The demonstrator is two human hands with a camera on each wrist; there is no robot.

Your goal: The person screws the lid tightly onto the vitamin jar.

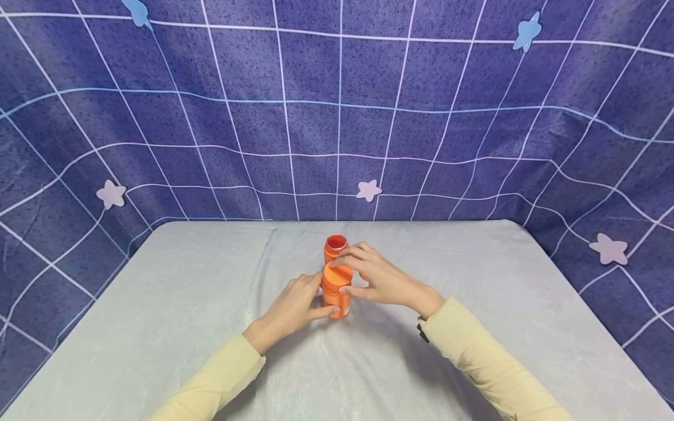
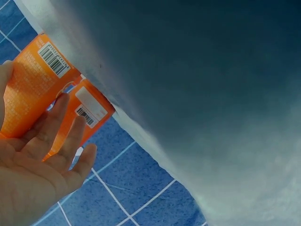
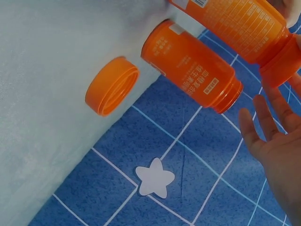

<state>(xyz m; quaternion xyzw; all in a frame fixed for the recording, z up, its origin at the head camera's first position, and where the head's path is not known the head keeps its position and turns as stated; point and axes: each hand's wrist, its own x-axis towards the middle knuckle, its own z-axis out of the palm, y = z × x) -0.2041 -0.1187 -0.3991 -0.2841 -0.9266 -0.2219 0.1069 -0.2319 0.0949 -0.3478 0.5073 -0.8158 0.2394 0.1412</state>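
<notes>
Two orange bottles stand one behind the other on the table. My left hand (image 1: 295, 301) holds the body of the front bottle (image 1: 333, 297), thumb across its near side. The fingers and thumb of my right hand (image 1: 381, 278) grip that bottle's orange cap (image 1: 337, 276). Just behind stands the uncapped bottle (image 1: 333, 252), its red-looking mouth facing up. A loose orange cap (image 3: 99, 84) lies beside this rear bottle in the right wrist view; my right hand mostly hides it in the head view. Printed text and a barcode show on the front bottle (image 2: 35, 75) in the left wrist view.
A pale grey cloth covers the table (image 1: 210, 275), lightly creased. Beyond its back edge hangs a blue-purple grid-patterned curtain (image 1: 310, 128) with star shapes, which also runs along both sides.
</notes>
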